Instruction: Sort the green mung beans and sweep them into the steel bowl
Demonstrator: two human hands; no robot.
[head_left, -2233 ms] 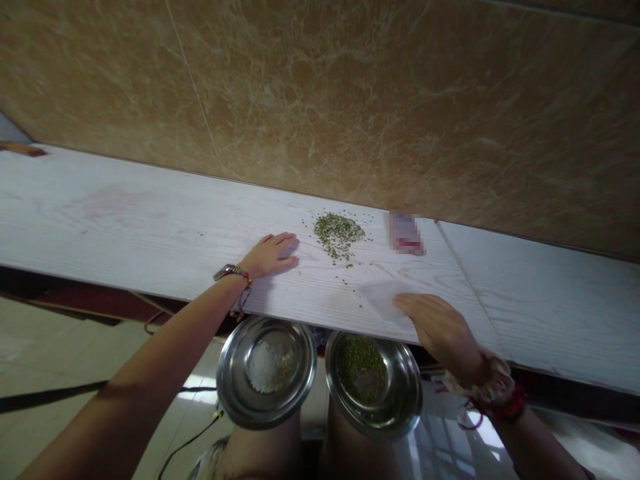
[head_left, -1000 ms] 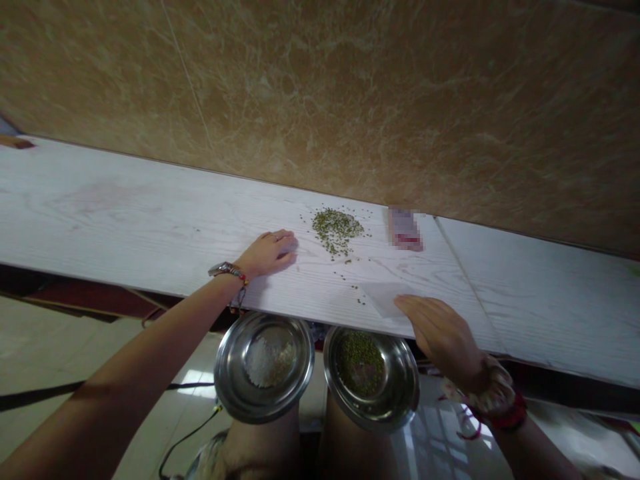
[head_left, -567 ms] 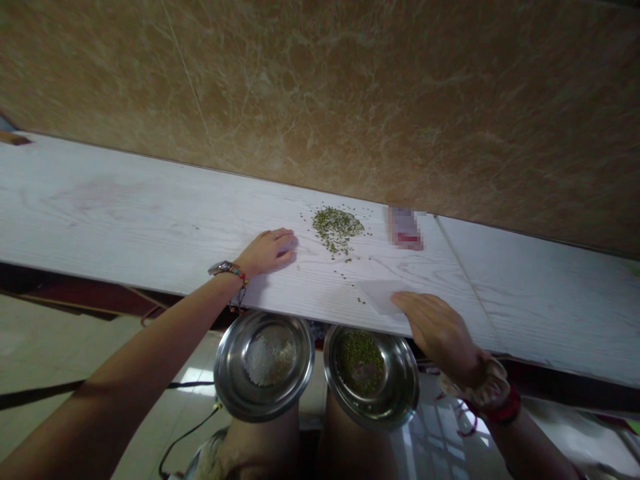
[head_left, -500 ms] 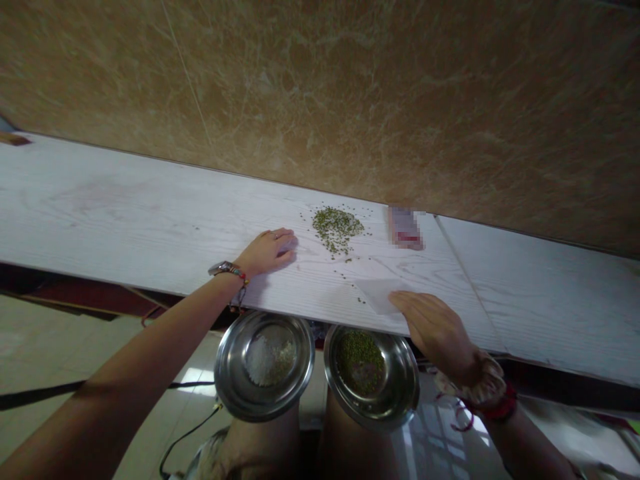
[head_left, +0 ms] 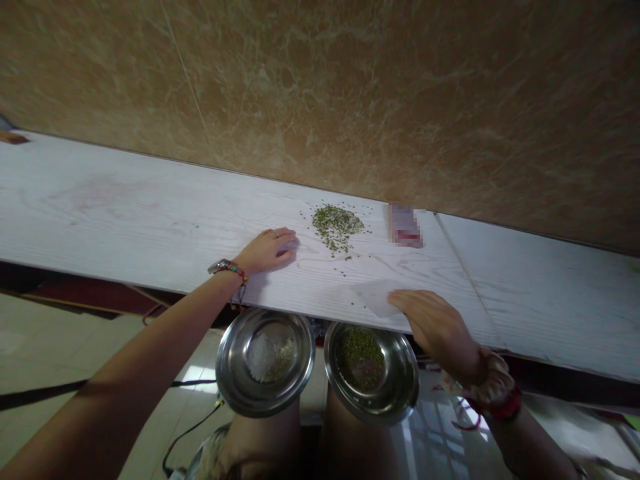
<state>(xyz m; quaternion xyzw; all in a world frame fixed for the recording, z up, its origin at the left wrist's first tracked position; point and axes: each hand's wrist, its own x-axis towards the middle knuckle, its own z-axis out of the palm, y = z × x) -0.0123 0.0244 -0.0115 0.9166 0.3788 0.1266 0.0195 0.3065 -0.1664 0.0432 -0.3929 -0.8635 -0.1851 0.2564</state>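
Observation:
My left hand [head_left: 270, 252] lies on the white wood-grain ledge [head_left: 165, 220], fingers stretched out and holding nothing. Just beyond its fingertips is a loose spread of small green beans [head_left: 335, 227], which look like mung beans. My right hand [head_left: 433, 323] grips a thin whitish card [head_left: 376, 298] that rests against the ledge near its front edge. A few stray beans lie around the card's left end. Below the ledge, a steel bowl [head_left: 406, 373] on the right holds many green beans. Beside it, another steel bowl [head_left: 229, 377] contains white grains, perhaps rice.
Behind the ledge rises a brown marbled wall [head_left: 320, 100]. A flat, blurred-out packet or device [head_left: 403, 225] lies near the wall, right of the beans. Both bowls sit over my knees, against the ledge's front edge. A dark cable [head_left: 185, 427] hangs at lower left.
The card in my right hand has shifted slightly left, now by the stray beans at the front edge. My left hand has stayed in place.

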